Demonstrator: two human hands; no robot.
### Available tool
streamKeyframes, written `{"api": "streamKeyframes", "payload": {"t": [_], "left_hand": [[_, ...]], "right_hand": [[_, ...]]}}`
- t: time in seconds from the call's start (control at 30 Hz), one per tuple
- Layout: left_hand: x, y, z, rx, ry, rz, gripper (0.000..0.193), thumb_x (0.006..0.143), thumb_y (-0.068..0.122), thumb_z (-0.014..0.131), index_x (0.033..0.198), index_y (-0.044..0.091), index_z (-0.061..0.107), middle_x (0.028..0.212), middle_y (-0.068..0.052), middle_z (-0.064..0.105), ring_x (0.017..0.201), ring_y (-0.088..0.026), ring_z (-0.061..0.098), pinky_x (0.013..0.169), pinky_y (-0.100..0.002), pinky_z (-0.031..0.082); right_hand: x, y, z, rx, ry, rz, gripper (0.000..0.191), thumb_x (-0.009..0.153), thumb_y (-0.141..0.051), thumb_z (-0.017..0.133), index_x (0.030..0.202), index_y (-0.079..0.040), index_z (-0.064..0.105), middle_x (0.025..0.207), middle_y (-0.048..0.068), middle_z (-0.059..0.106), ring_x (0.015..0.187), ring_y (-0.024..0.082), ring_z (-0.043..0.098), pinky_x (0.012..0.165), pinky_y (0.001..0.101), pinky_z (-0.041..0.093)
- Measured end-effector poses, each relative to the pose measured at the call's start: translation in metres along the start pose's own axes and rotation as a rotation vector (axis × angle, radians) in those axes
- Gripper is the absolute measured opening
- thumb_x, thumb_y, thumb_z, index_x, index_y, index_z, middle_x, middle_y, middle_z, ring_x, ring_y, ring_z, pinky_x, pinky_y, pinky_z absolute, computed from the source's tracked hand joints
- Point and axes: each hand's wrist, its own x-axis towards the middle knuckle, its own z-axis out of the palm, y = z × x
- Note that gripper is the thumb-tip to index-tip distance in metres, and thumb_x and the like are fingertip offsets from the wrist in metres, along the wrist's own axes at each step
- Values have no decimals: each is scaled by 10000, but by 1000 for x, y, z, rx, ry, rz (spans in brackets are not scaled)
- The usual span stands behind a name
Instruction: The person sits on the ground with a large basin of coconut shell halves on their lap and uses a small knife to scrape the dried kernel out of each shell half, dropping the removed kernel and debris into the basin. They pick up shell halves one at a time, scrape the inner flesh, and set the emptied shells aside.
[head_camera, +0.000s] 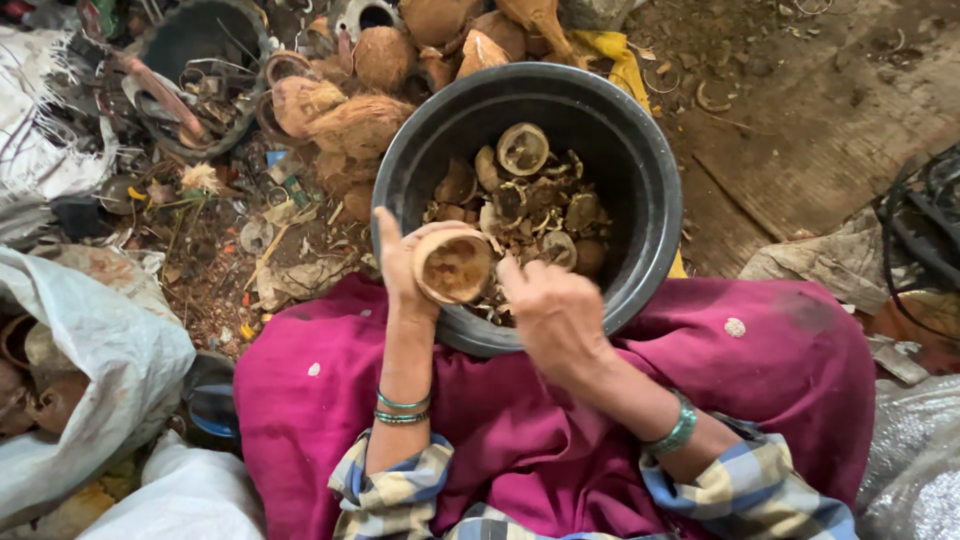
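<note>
Over the near rim of a large black tub (640, 190), at about six o'clock of its round mouth, a halved coconut shell (453, 265) is held by the left hand (402, 268), the fingers being wrapped around its left side and the thumb side raised, so that its pale brown hollow is turned up toward the camera. The right hand (555, 310) is seen just beside the shell, at its four o'clock, with the fingers loosely curled and blurred; whether anything is pinched in it cannot be told. Inside the tub, a heap of cut shell pieces and rings (530, 200) is piled across the bottom, one round, pale-rimmed piece lying at twelve o'clock of the heap. The tub is rested against a lap covered in magenta cloth (560, 430), which fills the lower middle of the view. Green bangles (402, 410) are worn on the left wrist and another green bangle (678, 428) on the right, above checked sleeves (400, 495). At ten to twelve o'clock of the tub, whole husked coconuts (355, 120) are stacked on the littered earth floor (800, 120). At eight o'clock, a white sack (100, 350) is seen lying open, and a second dark basin (200, 60) holding scraps is placed at ten o'clock, well apart from the hands.
</note>
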Motion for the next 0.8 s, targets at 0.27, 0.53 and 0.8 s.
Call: {"api": "streamKeyframes", "payload": {"t": [0.27, 0.53, 0.8], "left_hand": [[1, -3, -5, -70, -30, 30, 1036, 963, 798, 289, 1064, -151, 691, 1026, -266, 758, 917, -351, 750, 873, -420, 617], [0, -10, -5, -123, 22, 87, 1022, 991, 788, 296, 1066, -151, 692, 1013, -237, 758, 893, -322, 744, 846, -401, 617], [-21, -18, 22, 100, 206, 432, 933, 1058, 697, 270, 1045, -125, 711, 980, -188, 762, 872, -252, 727, 832, -323, 599]], "right_hand": [[-14, -20, 0, 68, -71, -103, 195, 856, -100, 566, 1029, -56, 645, 782, 88, 658, 706, 251, 685, 584, 394, 535], [-6, -15, -3, 154, -48, -45, 107, 870, -55, 569, 963, -76, 618, 776, 104, 668, 693, 261, 696, 589, 395, 540], [-2, -18, 24, 281, -101, 120, 101, 940, -119, 565, 884, -73, 635, 736, 117, 692, 686, 314, 696, 566, 451, 518]]}}
